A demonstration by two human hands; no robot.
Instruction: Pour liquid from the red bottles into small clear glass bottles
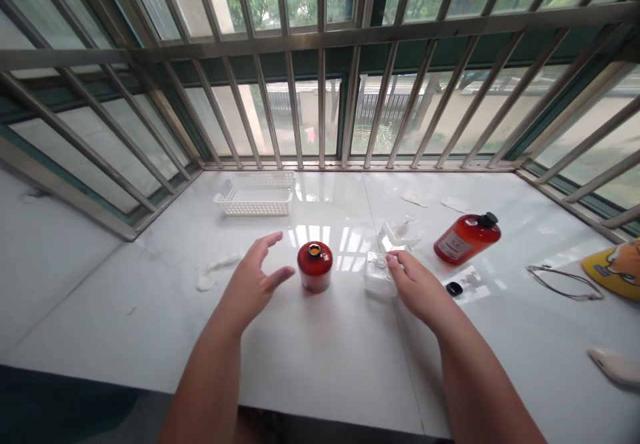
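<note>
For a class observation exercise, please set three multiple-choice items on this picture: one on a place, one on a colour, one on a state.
1. Where does the short amber bottle stand?
A) Between the left hand and right hand
B) Inside the white basket
C) Beside the window bars, behind the basket

2. What colour is the cap on the bottle lying on its side?
A) White
B) Black
C) Yellow

3. What is the right hand doing?
A) Lifting the short amber bottle
B) Touching a clear square vessel
C) Holding the white basket

Answers:
1. A: it stands on the counter between them.
2. B: the cap shows dark black.
3. B: its fingertips rest on the vessel.
</note>
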